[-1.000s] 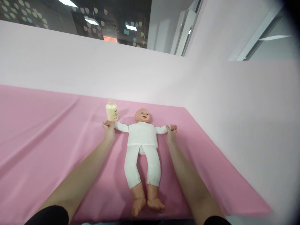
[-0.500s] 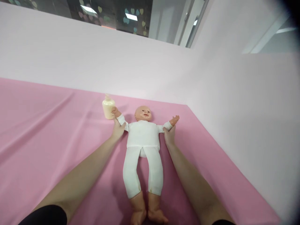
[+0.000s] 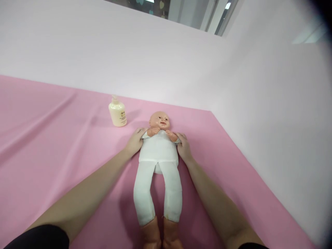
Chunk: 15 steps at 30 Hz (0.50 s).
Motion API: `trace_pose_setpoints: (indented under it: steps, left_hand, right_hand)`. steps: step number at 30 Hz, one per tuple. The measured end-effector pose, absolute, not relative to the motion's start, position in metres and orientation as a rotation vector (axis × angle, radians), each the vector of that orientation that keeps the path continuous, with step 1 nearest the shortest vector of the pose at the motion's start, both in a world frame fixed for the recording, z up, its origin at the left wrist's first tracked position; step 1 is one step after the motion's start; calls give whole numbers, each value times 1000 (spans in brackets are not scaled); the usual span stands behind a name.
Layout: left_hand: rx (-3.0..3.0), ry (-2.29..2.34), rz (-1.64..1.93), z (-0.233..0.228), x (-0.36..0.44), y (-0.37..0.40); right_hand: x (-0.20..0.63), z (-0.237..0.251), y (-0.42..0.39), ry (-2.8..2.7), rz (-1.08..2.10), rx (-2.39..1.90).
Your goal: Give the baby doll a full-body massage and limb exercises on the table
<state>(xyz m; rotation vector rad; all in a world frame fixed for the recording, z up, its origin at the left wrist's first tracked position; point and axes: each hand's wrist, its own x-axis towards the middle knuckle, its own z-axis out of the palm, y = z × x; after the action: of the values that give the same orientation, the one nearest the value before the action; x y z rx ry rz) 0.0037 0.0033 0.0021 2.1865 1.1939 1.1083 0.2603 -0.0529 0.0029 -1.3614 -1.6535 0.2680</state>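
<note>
A baby doll [image 3: 158, 148] in a white top and trousers lies on its back on a pink sheet [image 3: 85, 148], feet toward me. Both its arms are folded in, with the small hands resting on the upper chest below the chin. My left hand [image 3: 135, 141] is closed round the doll's arm on the left side of the view. On the other side, my right hand [image 3: 183, 147] grips the doll's other arm, fingers over the sleeve. My thumbs are mostly hidden.
A cream pump bottle [image 3: 118, 112] stands on the sheet, left of the doll's head. White walls [image 3: 155, 62] rise behind the sheet and along its right side. Folds run across the sheet at the left.
The doll's arms were spread out to the sides; my hands have brought them inward, folding them onto its chest. The view has tilted down slightly.
</note>
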Motion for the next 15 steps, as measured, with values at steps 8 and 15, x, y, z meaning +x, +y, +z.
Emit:
trace_pose_setpoints:
  steps: [8, 15]
  left_hand:
    - [1620, 1294, 1462, -8, -2, 14]
    - [1410, 1270, 1725, -5, -12, 24]
  right_hand:
    - [270, -1, -48, -1219, 414, -1462]
    - [284, -9, -40, -911, 411, -1445]
